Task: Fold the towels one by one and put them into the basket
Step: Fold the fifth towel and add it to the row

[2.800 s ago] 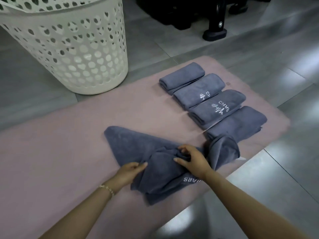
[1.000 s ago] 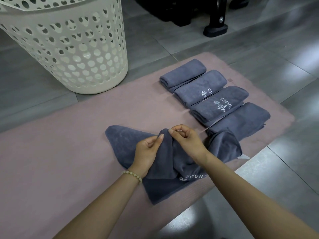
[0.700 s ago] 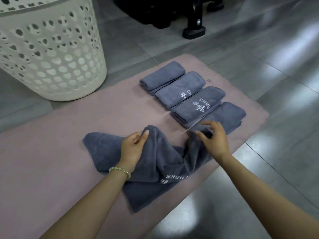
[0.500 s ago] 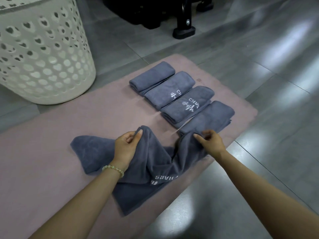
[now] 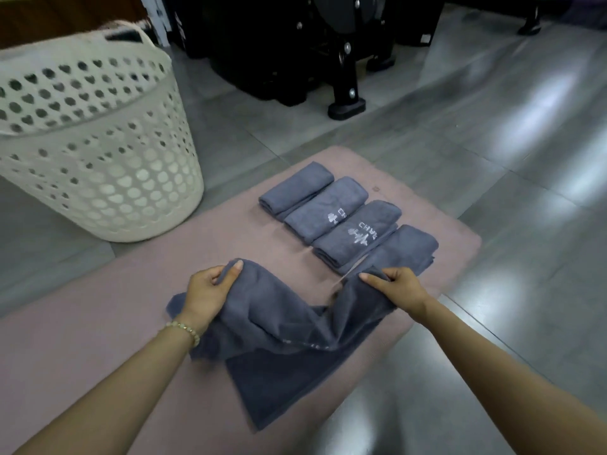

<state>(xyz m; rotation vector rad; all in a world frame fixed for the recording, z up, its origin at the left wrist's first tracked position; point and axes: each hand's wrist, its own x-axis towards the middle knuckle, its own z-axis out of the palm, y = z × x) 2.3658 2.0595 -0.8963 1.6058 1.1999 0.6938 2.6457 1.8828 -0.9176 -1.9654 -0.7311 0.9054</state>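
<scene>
The left hand (image 5: 208,290) is gripping one raised edge of the loose grey towel (image 5: 289,336) and the right hand (image 5: 401,288) is pinching the other, the plush cloth sagging crumpled between them on the pink mat (image 5: 82,339). Beyond, four folded towels (image 5: 356,233) are lying in a row, two showing white stitched lettering starting "CH". The white basket (image 5: 115,178), pierced with hearts, is standing on the floor off to the left.

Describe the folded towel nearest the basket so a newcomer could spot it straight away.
On the pink rectangular mat lies a diagonal row of four folded blue-grey cloth towels. Take the end towel nearest the white perforated plastic basket, farthest from the person. Unlike its next two neighbours, it shows no white lettering.
</scene>
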